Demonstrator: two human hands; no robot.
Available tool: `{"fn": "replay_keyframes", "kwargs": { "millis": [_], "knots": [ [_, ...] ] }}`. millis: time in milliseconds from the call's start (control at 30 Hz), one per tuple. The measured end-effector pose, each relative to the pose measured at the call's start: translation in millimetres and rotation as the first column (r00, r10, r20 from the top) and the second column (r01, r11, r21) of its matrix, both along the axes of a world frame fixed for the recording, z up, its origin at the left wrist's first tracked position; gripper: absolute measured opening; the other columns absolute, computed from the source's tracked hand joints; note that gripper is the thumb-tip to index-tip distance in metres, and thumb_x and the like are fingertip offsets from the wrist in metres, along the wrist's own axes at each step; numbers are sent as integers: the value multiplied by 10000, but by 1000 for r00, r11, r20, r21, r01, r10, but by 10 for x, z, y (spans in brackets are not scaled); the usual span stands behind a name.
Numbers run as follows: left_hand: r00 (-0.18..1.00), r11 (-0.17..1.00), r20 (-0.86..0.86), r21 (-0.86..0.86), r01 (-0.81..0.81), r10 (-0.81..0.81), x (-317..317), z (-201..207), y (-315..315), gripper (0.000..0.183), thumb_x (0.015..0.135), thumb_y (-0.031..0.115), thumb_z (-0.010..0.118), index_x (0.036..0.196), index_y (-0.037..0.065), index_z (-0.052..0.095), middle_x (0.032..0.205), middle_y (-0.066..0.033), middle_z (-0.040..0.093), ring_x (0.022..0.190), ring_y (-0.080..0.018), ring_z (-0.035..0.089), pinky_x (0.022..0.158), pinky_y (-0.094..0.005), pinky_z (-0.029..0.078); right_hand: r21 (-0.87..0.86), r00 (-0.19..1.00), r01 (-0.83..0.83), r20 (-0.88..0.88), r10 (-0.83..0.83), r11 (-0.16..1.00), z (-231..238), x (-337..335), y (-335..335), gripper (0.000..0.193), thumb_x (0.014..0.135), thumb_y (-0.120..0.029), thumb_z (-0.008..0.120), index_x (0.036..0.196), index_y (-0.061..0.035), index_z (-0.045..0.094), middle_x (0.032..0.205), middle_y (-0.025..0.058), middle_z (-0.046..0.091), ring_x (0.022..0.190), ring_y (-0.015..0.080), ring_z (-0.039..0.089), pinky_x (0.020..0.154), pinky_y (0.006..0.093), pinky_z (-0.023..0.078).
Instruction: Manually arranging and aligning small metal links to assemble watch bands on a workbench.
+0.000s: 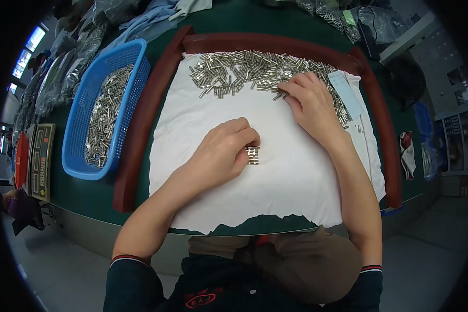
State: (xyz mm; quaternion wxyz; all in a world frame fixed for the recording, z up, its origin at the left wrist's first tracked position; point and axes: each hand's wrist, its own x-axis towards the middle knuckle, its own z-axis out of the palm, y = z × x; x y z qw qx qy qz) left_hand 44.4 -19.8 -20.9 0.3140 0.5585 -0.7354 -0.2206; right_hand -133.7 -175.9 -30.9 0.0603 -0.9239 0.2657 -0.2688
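My left hand (223,148) is closed around a small bundle of short, shiny metal pins (252,155), lined up side by side just above the white cloth (275,182). Their ends show beyond the thumb and fingers; the rest is hidden by the hand. Farther right, my right hand (313,103) reaches to the near edge of a loose pile of the same pins (244,67). Its thumb and index finger come together at a pin there, and the other fingers curl over the pile.
A dark red wooden frame (275,41) borders the cloth on three sides. Left of it stands a blue perforated basket (71,156) of pins. A pale blue card (344,94) lies at the right of the pile. Plastic bags (52,78) crowd the far left.
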Motion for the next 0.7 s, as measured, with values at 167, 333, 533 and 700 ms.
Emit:
{"fn": "replay_keyframes", "kwargs": {
  "millis": [167,333,533,700],
  "knots": [
    [998,998,-31,52,48,-46,-1,0,-22,224,721,-80,491,903,-33,612,839,-149,559,741,-292,575,662,-383,472,30,1000,-2,3,2,1000,-77,82,-118,202,806,-54,690,1006,-40,712,962,67,620,977,259,562,878,379,451],
    [997,997,-60,58,45,-42,5,16,-21,230,717,-87,480,897,-36,615,846,-151,574,732,-281,584,649,-366,474,45,1000,1,-7,-1,999,-58,137,-105,192,809,-70,693,997,-37,711,957,70,615,972,266,562,875,382,453],
    [988,990,-72,-2,-139,139,64,-26,-70,200,795,-68,506,942,-37,638,876,-134,606,754,-240,620,675,-321,494,35,999,-30,-20,31,999,17,117,25,167,795,-80,706,954,-31,710,913,74,612,941,266,557,859,388,450],
    [974,970,-32,-86,-228,226,123,-117,-134,190,829,25,651,1009,-32,641,922,-110,605,810,-233,622,718,-314,501,118,998,-53,-27,57,992,20,142,125,141,789,-114,717,914,-50,718,914,61,637,968,261,563,894,400,443]
  ]
}}
